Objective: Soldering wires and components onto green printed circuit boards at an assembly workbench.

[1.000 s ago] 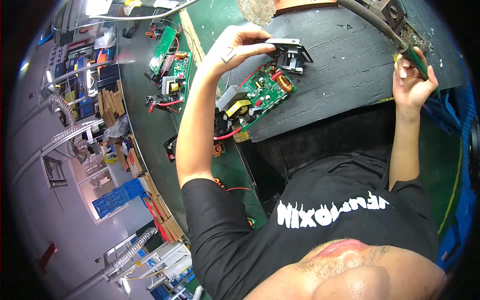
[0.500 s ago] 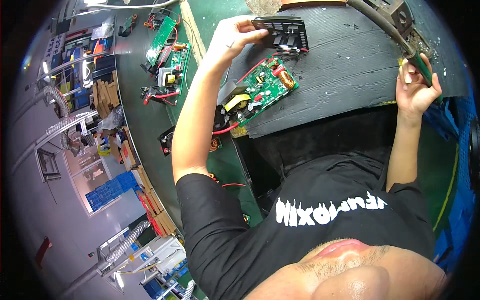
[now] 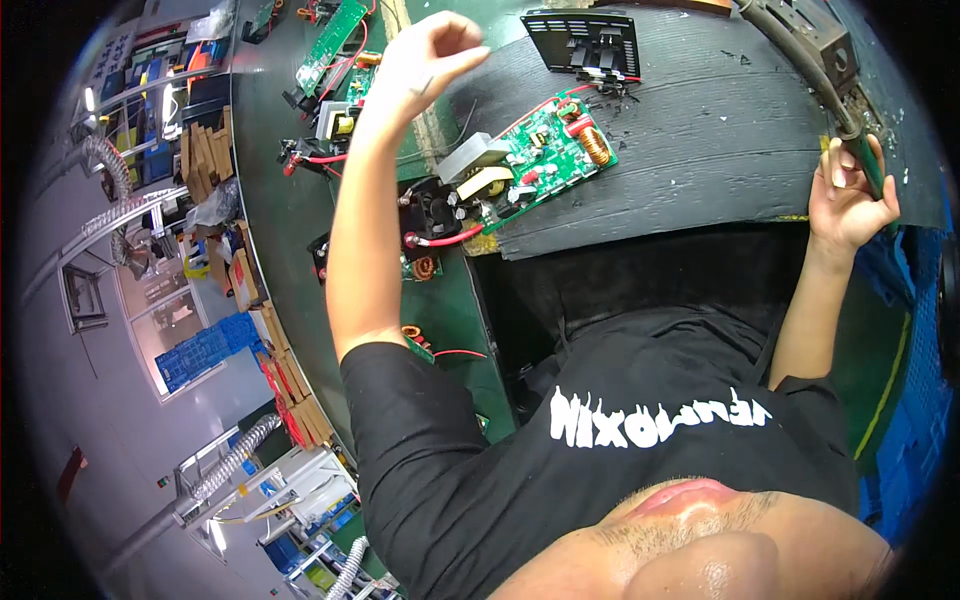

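My left hand [image 3: 425,65] is raised above the left end of the work board, its thumb and curled fingers apart and nothing between them. Right of it a black slotted panel [image 3: 580,45] stands on the board, with dark sockets or switches on its face and a red wire at its lower edge. Just in front lies a green circuit board [image 3: 560,150] with a copper coil, a grey heat sink [image 3: 475,157] and a thick red lead. At the far right my right hand [image 3: 848,200] is closed round the green handle of a soldering iron [image 3: 868,165]; its tip is hidden.
A metal bracket [image 3: 815,45] stands beside the iron's shaft, with pale flecks around it. More wired circuit boards [image 3: 335,45] lie on the green bench to the left. A loose coil [image 3: 424,267] sits beyond my left forearm. Blue mesh crates [image 3: 915,400] stand at right.
My left hand has let go of the black panel and moved left, away from it. The panel stays standing on the board. My right hand keeps hold of the iron's handle.
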